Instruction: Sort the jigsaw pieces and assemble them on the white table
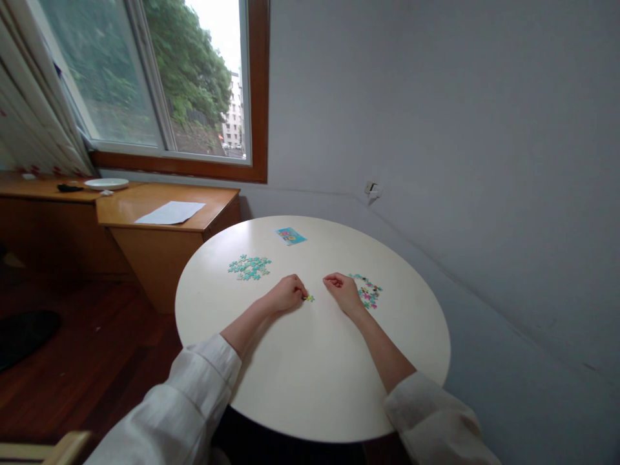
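My left hand (289, 294) rests low over the middle of the white round table (310, 368), its fingers curled down onto a small yellow-green puzzle piece (310, 298) that partly shows past the fingertips. To the right of it, my right hand (343, 290) has its fingers bent together in a pinch; anything between them is too small to make out. Just beyond that hand lies a loose group of multicoloured puzzle pieces (372, 296), partly covered by it. A pile of mostly teal puzzle pieces (249, 267) is spread on the left side.
A blue picture card (291, 236) lies near the table's far edge. Behind on the left, a wooden desk (220, 210) holds a sheet of paper (170, 212) and a white plate (106, 184). The wall (484, 194) runs close along the table's right side.
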Motion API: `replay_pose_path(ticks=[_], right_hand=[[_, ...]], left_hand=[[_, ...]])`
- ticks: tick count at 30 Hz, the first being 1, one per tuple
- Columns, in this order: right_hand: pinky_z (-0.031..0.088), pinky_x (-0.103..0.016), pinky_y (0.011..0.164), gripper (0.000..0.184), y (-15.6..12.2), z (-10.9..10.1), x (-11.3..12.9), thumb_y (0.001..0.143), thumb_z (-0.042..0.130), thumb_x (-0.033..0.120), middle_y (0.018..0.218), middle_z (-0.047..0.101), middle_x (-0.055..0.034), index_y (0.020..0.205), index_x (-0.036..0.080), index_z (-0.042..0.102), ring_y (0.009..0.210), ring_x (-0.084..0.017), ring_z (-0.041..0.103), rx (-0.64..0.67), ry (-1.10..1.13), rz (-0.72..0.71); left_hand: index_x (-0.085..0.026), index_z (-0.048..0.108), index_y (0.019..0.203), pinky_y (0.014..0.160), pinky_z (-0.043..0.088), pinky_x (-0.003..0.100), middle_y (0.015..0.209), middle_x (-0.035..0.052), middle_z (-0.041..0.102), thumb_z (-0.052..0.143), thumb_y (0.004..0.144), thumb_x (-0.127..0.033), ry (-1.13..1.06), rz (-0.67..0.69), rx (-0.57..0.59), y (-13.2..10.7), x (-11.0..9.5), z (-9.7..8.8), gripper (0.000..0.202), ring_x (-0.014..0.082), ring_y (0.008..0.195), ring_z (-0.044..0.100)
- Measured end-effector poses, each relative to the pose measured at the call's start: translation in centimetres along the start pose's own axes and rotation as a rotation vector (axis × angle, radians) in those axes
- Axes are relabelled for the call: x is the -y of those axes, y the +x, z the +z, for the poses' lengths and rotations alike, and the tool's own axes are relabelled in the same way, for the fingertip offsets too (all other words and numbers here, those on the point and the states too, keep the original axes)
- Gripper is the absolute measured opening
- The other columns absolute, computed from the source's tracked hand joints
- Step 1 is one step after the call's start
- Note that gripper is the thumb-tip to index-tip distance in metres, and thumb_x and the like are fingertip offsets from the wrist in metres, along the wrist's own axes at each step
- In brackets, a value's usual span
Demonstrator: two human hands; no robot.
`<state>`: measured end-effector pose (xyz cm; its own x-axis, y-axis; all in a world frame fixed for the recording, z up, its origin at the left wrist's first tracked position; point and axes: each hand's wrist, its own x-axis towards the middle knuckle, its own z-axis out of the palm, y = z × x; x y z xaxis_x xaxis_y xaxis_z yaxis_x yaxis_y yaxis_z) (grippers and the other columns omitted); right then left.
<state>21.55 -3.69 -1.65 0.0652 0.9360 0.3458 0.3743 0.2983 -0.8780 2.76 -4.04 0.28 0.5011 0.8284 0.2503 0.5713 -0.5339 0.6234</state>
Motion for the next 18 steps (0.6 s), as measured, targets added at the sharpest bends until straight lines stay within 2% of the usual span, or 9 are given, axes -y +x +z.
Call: replay_pose_path(ticks=[10, 14, 18], right_hand=[[0.040, -0.024, 0.049, 0.023, 0.4, -0.5, -0.8, 0.064, 0.056, 0.036, 0.058, 0.059, -0.0022, 0.070, 0.014, 0.062, 0.053, -0.012, 0.050, -0.043, -0.044, -0.013], [0.040, -0.025, 0.050, 0.025, 0.8, -1.2, -1.4, 0.067, 0.052, 0.035, 0.059, 0.059, -0.0027, 0.073, 0.014, 0.062, 0.053, -0.013, 0.051, -0.137, -0.083, -0.001], [0.043, -0.027, 0.058, 0.025, 1.5, -2.4, -2.2, 0.068, 0.047, 0.032, 0.067, 0.063, -0.0041, 0.076, 0.014, 0.063, 0.060, -0.015, 0.055, -0.255, -0.114, -0.017]], left_hand=[[-0.013, 0.069, 0.069, 0.074, 0.045, 0.022, 0.076, 0.0052, 0.065, 0.040, 0.063, -0.004, 0.052, -0.006, -0.049, 0.3, 1.3, 0.2, 0.031, 0.0130, 0.073, 0.059], [-0.013, 0.069, 0.069, 0.075, 0.045, 0.022, 0.075, 0.0047, 0.065, 0.039, 0.062, -0.002, 0.069, -0.019, -0.037, 0.3, 1.1, 0.1, 0.032, 0.0128, 0.072, 0.059], [-0.013, 0.069, 0.073, 0.075, 0.045, 0.022, 0.083, 0.0065, 0.064, 0.041, 0.065, -0.004, 0.114, -0.046, -0.072, 0.2, 1.1, 0.2, 0.030, 0.0130, 0.074, 0.058]])
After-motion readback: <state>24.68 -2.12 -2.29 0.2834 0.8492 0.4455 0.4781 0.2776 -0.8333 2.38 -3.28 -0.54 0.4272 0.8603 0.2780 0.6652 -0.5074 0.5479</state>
